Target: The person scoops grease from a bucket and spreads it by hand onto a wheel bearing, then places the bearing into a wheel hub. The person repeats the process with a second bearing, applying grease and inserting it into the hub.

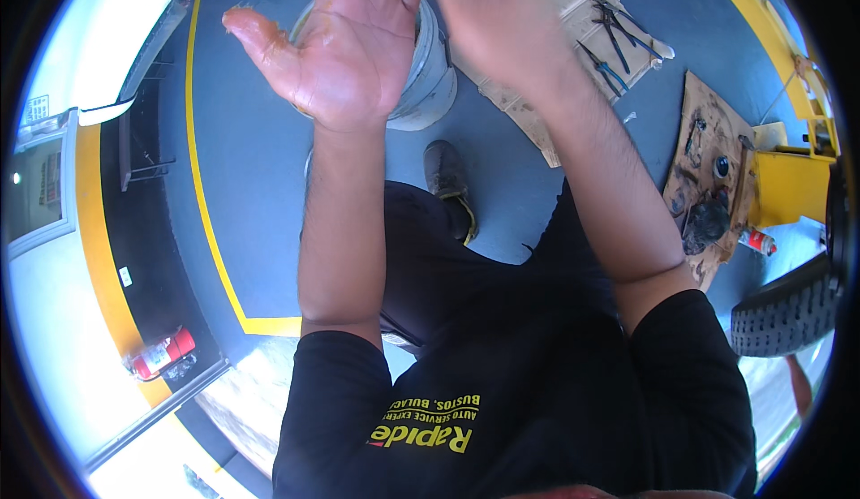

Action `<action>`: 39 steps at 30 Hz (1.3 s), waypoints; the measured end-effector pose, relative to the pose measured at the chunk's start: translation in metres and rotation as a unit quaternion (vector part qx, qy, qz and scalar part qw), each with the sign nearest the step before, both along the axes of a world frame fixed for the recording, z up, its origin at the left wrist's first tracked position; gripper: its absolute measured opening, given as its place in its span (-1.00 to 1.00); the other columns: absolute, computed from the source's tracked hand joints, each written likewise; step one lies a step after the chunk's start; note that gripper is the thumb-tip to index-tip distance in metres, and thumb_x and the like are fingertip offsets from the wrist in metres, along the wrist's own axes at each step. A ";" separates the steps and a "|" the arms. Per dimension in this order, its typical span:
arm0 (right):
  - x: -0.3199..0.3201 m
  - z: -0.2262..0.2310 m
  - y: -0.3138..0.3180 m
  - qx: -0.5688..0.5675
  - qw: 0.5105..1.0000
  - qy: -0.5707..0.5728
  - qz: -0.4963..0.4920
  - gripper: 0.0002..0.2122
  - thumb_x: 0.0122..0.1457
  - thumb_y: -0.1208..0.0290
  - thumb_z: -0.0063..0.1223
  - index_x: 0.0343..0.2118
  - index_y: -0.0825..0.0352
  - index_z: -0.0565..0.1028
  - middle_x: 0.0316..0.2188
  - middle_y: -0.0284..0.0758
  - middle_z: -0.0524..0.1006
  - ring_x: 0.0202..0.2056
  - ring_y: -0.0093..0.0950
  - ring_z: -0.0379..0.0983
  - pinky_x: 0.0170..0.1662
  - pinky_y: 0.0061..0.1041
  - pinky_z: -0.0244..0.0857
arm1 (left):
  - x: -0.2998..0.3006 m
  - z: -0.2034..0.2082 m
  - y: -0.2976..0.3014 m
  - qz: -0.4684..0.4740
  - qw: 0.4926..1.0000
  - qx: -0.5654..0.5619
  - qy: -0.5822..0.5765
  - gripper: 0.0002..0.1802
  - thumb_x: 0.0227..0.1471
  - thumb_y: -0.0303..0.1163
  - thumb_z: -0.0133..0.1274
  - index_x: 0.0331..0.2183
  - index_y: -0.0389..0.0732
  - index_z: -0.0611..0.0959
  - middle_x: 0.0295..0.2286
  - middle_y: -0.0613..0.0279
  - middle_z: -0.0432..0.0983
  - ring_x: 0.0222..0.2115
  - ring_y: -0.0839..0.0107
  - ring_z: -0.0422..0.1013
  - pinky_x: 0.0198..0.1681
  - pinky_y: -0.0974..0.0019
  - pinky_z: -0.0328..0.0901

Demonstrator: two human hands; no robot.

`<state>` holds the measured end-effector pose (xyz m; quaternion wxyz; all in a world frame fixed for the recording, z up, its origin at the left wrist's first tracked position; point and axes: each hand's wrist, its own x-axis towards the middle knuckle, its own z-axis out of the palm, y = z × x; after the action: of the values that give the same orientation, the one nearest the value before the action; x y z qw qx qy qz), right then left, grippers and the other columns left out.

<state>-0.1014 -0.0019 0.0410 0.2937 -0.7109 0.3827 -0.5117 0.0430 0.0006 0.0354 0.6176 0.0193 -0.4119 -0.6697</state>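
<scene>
My left hand (354,55) is raised with its palm turned up, fingers stretched and thumb held wide. A yellowish-brown greasy smear coats the thumb, and the palm looks shiny. Nothing lies in that palm. Close beside its fingers, my right hand (502,29) shows its back, blurred by motion. The upper edge of the picture cuts off the fingers of both hands. Beneath them a pale, worn bucket (434,100) stands on the floor, partly hidden behind my left hand, so its contents cannot be made out.
Flattened cardboard (528,127) to the right carries several pliers (616,33). Farther right, a stained cardboard sheet (708,123) holds dark greasy parts, near a red-and-white can (758,241), yellow equipment (788,185) and a tire (786,315). A red fire extinguisher (166,353) is at the left.
</scene>
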 end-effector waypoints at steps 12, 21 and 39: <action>-0.008 0.013 -0.023 -0.038 0.994 -0.044 -0.093 -0.66 0.37 0.20 -0.02 -0.32 0.46 0.48 -0.47 0.10 0.55 -0.41 0.02 0.57 -0.32 -0.14 0.41 | -0.002 0.010 0.006 0.022 0.998 -0.043 -0.028 0.36 0.04 0.69 -0.50 0.36 -0.40 0.12 0.33 -0.31 0.06 0.36 -0.05 0.03 0.43 0.00 -0.09; -0.003 0.021 0.002 -0.009 0.995 -0.070 -0.070 -0.62 0.39 0.15 0.01 -0.35 0.45 0.40 -0.50 0.12 0.52 -0.35 0.03 0.58 -0.36 -0.08 0.33 | -0.003 0.008 0.009 0.058 0.998 -0.009 -0.028 0.35 0.05 0.68 -0.54 0.38 -0.39 0.10 0.34 -0.30 0.05 0.39 -0.02 -0.01 0.46 0.05 -0.19; 0.012 0.002 -0.001 -0.165 0.971 0.124 -0.122 -0.64 0.27 0.14 0.08 -0.22 0.44 0.52 -0.54 -0.10 0.61 -0.45 -0.15 0.64 -0.44 -0.20 0.51 | 0.011 0.003 -0.004 0.138 0.937 -0.131 -0.292 0.35 0.07 0.67 -0.56 0.41 -0.38 -0.02 0.35 -0.21 0.09 0.38 0.02 0.03 0.43 -0.04 -0.17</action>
<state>-0.0899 -0.0030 0.0429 0.0575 -0.7554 0.4104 -0.5076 0.0539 -0.0034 0.0388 0.5540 0.1897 -0.6512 -0.4828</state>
